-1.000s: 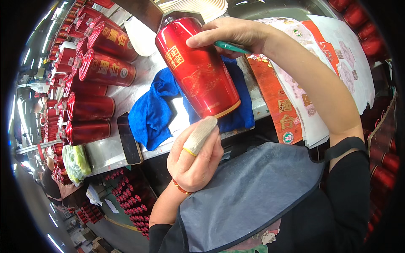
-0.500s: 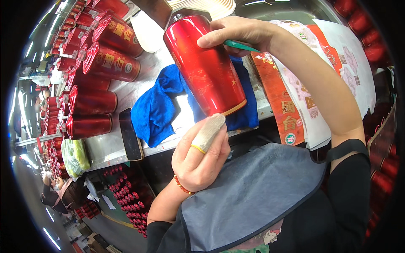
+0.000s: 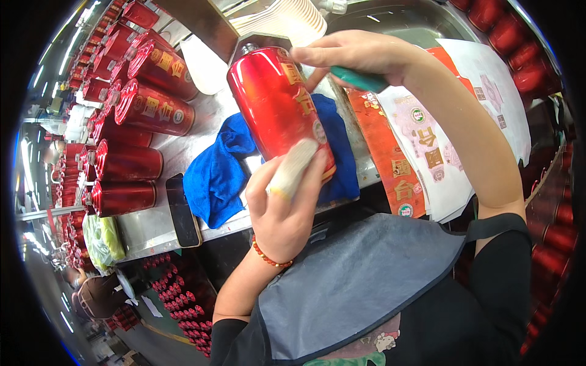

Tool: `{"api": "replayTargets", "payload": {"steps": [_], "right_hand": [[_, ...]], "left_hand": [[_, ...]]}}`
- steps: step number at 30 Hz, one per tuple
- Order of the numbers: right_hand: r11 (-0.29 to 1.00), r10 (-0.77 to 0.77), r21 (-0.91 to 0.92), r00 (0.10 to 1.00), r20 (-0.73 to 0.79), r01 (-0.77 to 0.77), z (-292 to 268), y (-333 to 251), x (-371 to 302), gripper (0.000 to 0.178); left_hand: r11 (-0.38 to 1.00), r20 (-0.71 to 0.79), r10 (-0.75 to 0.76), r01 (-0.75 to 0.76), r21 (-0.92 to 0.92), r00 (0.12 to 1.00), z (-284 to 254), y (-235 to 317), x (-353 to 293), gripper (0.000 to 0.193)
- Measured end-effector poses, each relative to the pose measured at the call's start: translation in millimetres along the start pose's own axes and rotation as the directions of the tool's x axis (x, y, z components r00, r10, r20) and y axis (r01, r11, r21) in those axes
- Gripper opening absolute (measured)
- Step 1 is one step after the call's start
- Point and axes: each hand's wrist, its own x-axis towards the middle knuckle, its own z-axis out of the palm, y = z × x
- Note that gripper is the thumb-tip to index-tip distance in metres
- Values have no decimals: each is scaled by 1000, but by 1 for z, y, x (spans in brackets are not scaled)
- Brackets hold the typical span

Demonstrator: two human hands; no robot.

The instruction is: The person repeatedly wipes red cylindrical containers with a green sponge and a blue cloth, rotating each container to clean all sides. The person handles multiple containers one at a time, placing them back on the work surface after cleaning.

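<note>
Slantwise, the glossy red bottle (image 3: 271, 110) points neck-away over rumpled blue cloth (image 3: 210, 177), left hand (image 3: 281, 213) clamping its base, right hand (image 3: 369, 55) a green tool (image 3: 359, 79).

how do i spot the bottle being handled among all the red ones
On the metal table, find the blue cloth near the front edge. Over it is the red bottle, between the left hand and right hand. Unlike the other bottles grouped at the left, it has hands on it.
</note>
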Motion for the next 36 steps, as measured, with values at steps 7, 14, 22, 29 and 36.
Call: {"api": "replayTargets", "payload": {"steps": [7,14,22,29,36], "right_hand": [[890,-56,456,994,97,6,14,42,22,82],[907,-47,420,997,53,20,34,39,41,87],[1000,4,-3,999,-39,-4,32,-23,21,98],[989,33,-145,999,-34,-37,28,-27,31,104],[987,93,-130,995,-42,-98,14,-29,11,96]], "left_hand": [[958,-152,-240,209,-198,959,7,-1,-48,34],[988,-108,29,-45,-150,994,-5,-3,-47,36],[966,-42,200,-204,-158,979,-18,-10,-21,36],[951,102,264,-241,-193,959,-13,8,11,38],[994,-14,41,-42,-105,999,-1,-1,-5,44]]}}
